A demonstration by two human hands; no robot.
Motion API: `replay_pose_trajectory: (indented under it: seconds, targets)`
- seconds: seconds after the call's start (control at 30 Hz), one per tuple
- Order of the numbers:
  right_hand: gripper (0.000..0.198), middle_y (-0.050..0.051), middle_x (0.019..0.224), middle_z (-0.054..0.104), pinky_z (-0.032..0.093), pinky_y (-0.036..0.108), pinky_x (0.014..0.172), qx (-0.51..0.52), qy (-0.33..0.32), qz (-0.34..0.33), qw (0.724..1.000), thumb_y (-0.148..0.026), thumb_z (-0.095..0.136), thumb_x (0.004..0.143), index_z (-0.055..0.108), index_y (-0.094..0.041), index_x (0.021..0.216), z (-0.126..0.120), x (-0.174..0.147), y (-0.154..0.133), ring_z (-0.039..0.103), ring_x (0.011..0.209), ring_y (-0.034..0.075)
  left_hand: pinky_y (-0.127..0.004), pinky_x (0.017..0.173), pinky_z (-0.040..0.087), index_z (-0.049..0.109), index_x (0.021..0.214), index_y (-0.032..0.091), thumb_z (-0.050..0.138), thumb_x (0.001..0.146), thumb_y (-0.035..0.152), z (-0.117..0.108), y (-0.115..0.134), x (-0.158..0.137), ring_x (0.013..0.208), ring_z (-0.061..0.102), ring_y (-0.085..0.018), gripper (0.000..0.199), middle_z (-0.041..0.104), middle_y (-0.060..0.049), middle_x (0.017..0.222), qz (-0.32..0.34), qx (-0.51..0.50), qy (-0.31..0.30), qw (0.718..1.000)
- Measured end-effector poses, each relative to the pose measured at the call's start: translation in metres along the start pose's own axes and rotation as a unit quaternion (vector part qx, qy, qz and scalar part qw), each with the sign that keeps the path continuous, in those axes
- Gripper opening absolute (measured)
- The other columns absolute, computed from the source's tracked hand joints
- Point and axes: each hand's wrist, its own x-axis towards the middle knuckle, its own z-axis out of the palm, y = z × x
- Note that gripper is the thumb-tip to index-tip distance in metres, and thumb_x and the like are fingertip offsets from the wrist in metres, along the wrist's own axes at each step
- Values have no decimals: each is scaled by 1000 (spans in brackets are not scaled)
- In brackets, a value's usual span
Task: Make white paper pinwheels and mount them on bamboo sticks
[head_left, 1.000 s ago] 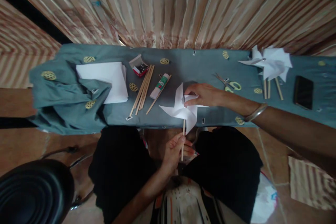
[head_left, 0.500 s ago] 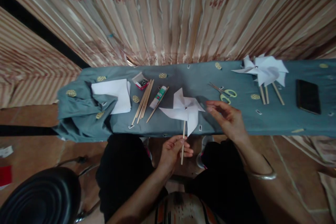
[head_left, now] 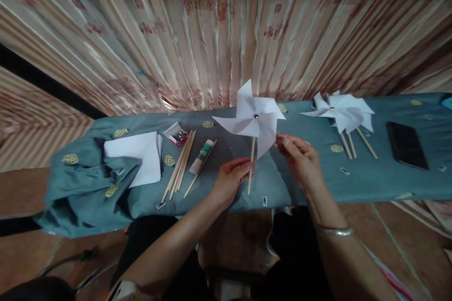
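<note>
A white paper pinwheel [head_left: 247, 124] with a silver pin at its centre is upright above the table. My left hand [head_left: 231, 178] is closed, pinching its wooden stick [head_left: 252, 150] between thumb and fingers. Close by the lower right blade is my right hand [head_left: 300, 157], its thumb and fingertips drawn together at the paper's edge. Whether they pinch the blade is hard to see. More white pinwheels [head_left: 349, 108] on wooden sticks lie overlapping to the right. The scissors are mostly or wholly hidden behind my right hand.
On the grey-green cloth [head_left: 219, 202] lie white paper sheets [head_left: 150, 162], an open small box of pins [head_left: 176, 134], several wooden sticks [head_left: 178, 167] and a glue stick [head_left: 203, 156] beside another stick. A dark phone [head_left: 407, 146] rests at right. A pleated curtain [head_left: 226, 37] hangs behind.
My left hand has raised the pinwheel and moved it forward over the table. My right hand has come in to the pinwheel's blade edge. The camera view has shifted.
</note>
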Motion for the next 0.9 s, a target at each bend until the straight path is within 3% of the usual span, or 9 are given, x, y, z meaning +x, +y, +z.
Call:
replay_pose_trajectory:
  seconds: [0.23,0.53,0.9]
  targets:
    - [45,1,87,79,56,32,82,17,-104,36,994,-50,90,60,77,-29,98,11,-1,-3,71,83,18,-25,71,47,81,80,16,93,54,39,-21,-4,4,69,60,-11,37,76,-5,80,11,52,33,998]
    - [35,-2,70,72,48,25,55,9,-84,57,995,-42,89,61,75,-24,88,31,-2,4,61,60,12,-25,73,47,81,81,17,92,56,39,-31,-5,10,70,60,-12,35,75,-3,76,26,81,39,996]
    - [34,-2,71,74,54,25,61,25,-119,75,990,-35,91,56,71,-22,80,52,-13,9,66,62,12,-26,74,46,81,81,18,90,57,38,-32,-3,9,69,60,-13,32,75,-3,76,30,74,29,996]
